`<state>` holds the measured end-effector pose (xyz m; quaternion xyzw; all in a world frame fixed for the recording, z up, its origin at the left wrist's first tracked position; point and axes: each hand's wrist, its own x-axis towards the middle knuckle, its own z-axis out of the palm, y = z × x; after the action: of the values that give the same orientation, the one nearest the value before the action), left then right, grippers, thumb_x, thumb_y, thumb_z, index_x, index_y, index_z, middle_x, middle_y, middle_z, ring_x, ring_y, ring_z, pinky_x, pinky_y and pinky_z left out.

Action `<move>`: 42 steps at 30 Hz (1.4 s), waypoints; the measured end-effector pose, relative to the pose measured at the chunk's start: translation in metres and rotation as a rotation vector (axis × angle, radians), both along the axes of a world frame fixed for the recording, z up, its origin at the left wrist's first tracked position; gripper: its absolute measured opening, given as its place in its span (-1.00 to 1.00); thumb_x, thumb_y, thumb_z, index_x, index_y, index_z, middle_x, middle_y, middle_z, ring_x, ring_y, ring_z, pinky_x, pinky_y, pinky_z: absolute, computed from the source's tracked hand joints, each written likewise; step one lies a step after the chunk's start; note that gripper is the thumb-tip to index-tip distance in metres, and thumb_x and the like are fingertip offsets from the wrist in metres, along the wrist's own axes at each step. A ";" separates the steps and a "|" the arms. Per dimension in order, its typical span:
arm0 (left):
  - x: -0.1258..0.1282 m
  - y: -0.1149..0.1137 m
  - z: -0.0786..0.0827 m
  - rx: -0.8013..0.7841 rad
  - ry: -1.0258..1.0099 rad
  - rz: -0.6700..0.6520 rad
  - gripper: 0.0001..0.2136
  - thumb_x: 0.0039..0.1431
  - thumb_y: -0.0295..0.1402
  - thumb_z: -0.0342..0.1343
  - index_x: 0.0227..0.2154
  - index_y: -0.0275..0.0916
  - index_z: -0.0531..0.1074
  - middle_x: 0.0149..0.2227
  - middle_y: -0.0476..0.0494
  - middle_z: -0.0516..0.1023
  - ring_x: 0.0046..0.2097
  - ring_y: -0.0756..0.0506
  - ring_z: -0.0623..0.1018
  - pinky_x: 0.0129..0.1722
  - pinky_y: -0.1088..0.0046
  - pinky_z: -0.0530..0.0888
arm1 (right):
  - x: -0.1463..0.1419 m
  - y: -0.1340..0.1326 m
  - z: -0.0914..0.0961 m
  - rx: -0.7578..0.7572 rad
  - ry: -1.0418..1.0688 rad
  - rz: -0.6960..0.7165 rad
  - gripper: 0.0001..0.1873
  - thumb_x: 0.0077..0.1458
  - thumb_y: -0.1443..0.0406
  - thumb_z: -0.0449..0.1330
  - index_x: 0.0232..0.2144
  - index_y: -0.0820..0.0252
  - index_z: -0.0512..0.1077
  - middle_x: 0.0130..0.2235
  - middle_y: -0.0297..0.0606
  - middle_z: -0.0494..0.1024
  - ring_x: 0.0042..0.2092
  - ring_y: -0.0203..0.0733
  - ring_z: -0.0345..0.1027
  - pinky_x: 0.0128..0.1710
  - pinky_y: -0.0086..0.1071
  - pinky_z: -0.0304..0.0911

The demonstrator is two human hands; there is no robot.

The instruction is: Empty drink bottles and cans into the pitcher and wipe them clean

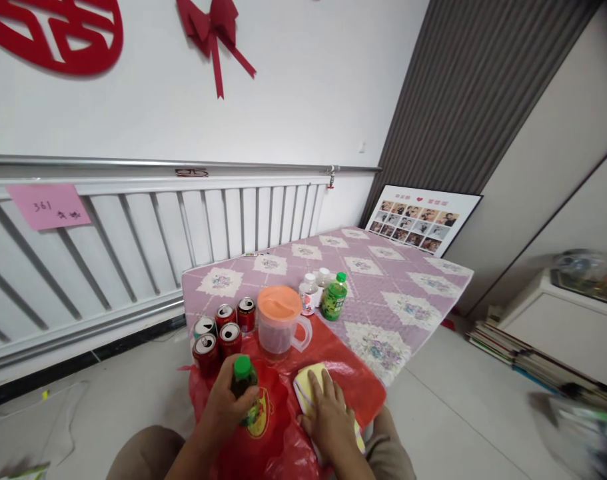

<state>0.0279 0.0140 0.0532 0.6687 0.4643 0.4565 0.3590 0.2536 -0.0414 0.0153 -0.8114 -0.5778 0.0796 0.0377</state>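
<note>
While my left hand is wrapped round the bottle, fingers closed on its body just below the green cap, the bottle stands upright on the red plastic sheet close in front of my knees. Just beyond that hand sits a huddle of cans, five as far as I can count, red and one paler, with their tops opened. They are smooth, round metal that would tip at a nudge, so I judge the grip should stay low and firm, with my wrist kept clear of them. Beyond and between my two hands is the jug, clear plastic with a flat orange lid and a looped handle turned toward my right side. My right hand lies flat, fingers spread and palm down, on the yellow cloth, which is soft and folded and shows a pale edge. The sheet under it is thin, glossy and wrinkled, so even pressure through the whole palm seems best to stop it bunching or sliding. Further out from my right hand stand two small bottles with white caps and a soda bottle in bright green, all on the table with its quilted lilac cover of flowered squares.
</note>
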 end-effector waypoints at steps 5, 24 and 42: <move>-0.006 0.005 -0.003 0.012 0.099 -0.052 -0.49 -0.12 -0.38 0.22 -0.02 -0.21 0.29 -0.13 -0.14 0.50 -0.13 -0.19 0.53 -0.06 0.21 0.47 | 0.004 0.001 0.003 -0.021 -0.021 0.032 -0.26 0.06 0.32 0.14 0.30 -0.05 0.10 0.37 -0.15 0.04 0.29 0.11 0.05 0.01 0.00 0.26; -0.004 0.001 0.013 -0.088 -0.005 0.007 -0.52 -0.06 -0.33 0.20 -0.02 -0.24 0.31 -0.07 -0.21 0.53 -0.06 -0.21 0.55 0.00 0.17 0.47 | 0.005 0.004 0.012 -0.090 -0.027 0.020 -0.38 0.20 0.31 0.03 0.30 -0.03 0.09 0.37 -0.16 0.06 0.25 0.10 0.12 -0.02 -0.05 0.29; 0.004 0.001 0.004 -0.169 -0.009 -0.185 -0.40 -0.12 -0.42 0.20 0.06 -0.23 0.20 -0.05 -0.20 0.47 -0.04 -0.21 0.51 0.05 0.14 0.42 | 0.029 -0.007 -0.025 0.400 0.278 0.013 -0.46 0.13 0.40 -0.07 0.16 0.28 0.30 0.20 -0.04 0.36 0.21 -0.03 0.21 0.19 -0.16 0.14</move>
<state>0.0319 0.0147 0.0576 0.6738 0.4358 0.3839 0.4568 0.2828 -0.0483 -0.0096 -0.7653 -0.5766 0.0749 0.2763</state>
